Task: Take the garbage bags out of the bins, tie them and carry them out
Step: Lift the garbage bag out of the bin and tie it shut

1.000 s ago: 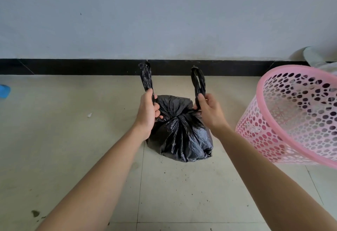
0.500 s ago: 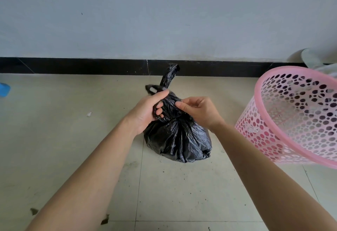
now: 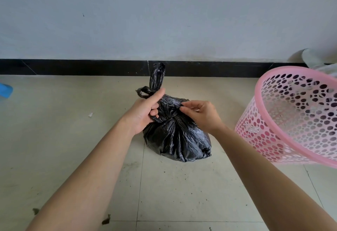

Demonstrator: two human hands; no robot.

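Hands at knot of garbage bag [image 3: 175, 139] on floor.
Fingers of left hand [image 3: 144, 111] clamped round its neck, right hand [image 3: 203, 115] pinching plastic; tilted pink bin [image 3: 269, 139] just right, blue object [image 3: 5, 90] far left.

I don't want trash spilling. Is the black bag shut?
Nearly: the bag is bunched tight on top; left hand grips a handle, right hand pinches plastic.

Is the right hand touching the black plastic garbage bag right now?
Touching. The head view shows the right hand pinching a fold atop the black plastic garbage bag.
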